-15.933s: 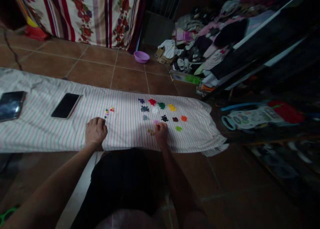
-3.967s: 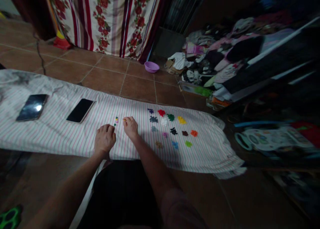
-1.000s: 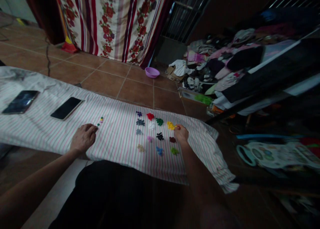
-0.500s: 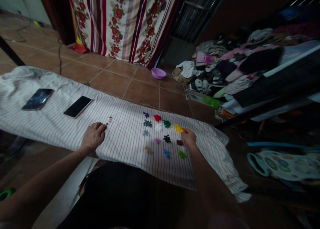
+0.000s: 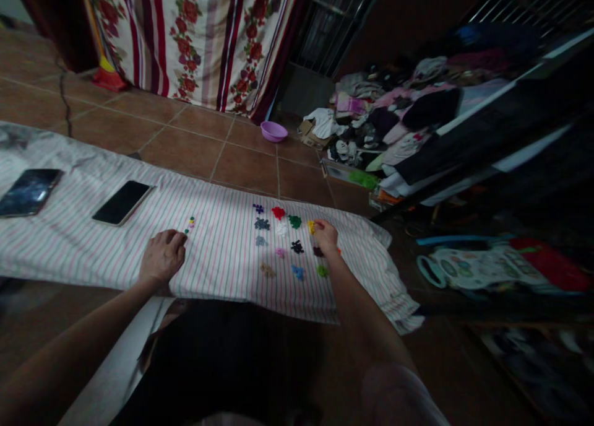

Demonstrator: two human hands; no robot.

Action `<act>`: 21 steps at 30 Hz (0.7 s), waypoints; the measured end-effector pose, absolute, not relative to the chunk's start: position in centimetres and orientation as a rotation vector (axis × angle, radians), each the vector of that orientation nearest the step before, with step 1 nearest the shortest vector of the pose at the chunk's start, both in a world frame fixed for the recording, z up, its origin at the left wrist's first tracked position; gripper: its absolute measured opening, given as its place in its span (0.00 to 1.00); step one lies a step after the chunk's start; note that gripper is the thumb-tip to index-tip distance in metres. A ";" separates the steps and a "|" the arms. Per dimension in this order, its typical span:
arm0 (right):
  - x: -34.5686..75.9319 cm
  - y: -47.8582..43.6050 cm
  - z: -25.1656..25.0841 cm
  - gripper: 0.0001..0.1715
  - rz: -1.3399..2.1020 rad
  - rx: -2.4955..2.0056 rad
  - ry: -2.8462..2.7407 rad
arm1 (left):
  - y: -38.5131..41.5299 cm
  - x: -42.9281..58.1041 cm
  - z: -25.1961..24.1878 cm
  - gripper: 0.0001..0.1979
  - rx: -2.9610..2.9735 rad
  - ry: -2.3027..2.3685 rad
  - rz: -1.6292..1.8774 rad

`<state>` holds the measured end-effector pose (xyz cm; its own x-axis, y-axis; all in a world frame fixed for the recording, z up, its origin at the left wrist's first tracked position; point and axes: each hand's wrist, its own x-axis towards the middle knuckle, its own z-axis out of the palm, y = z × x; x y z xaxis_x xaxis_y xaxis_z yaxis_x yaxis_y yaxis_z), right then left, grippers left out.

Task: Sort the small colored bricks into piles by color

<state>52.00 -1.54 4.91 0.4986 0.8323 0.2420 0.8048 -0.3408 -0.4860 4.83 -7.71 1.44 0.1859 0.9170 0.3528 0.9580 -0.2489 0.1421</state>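
Observation:
A striped cloth [image 5: 223, 252] lies across the tiled floor. On it sit several small heaps of beads sorted by colour: a red heap [image 5: 278, 213], a green heap [image 5: 294, 221], a black heap [image 5: 297, 247], a blue heap [image 5: 297, 271]. My right hand [image 5: 326, 236] rests over the yellow heap [image 5: 310, 226], fingers pinched together; what they hold is too small to see. My left hand [image 5: 161, 256] lies curled on the cloth beside a few loose mixed beads [image 5: 189, 223].
Two dark phones [image 5: 121, 202] [image 5: 28, 192] lie on the cloth's left part. A purple bowl [image 5: 273, 130] stands on the floor by a flowered curtain [image 5: 199, 36]. Piled clothes [image 5: 390, 116] and a toy [image 5: 468, 266] crowd the right.
My right hand went from the loose beads on the left over to the yellow heap on the right. My left hand has stayed by the loose beads.

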 end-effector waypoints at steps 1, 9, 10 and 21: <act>50.8 -1.3 5.0 0.19 0.094 -2.155 -1.350 | -7.7 4.8 1.5 0.14 -2.334 -1.852 -0.567; 36.4 -0.6 3.9 0.13 0.483 -1.674 -1.620 | -7.8 4.9 1.5 0.12 -2.325 -1.864 -0.625; 34.5 -0.8 3.6 0.13 0.526 -1.623 -1.677 | -7.8 4.9 1.5 0.12 -2.323 -1.870 -0.621; 21.0 -1.5 1.7 0.18 0.600 -1.501 -2.070 | -7.8 5.0 1.8 0.11 -2.333 -1.889 -0.598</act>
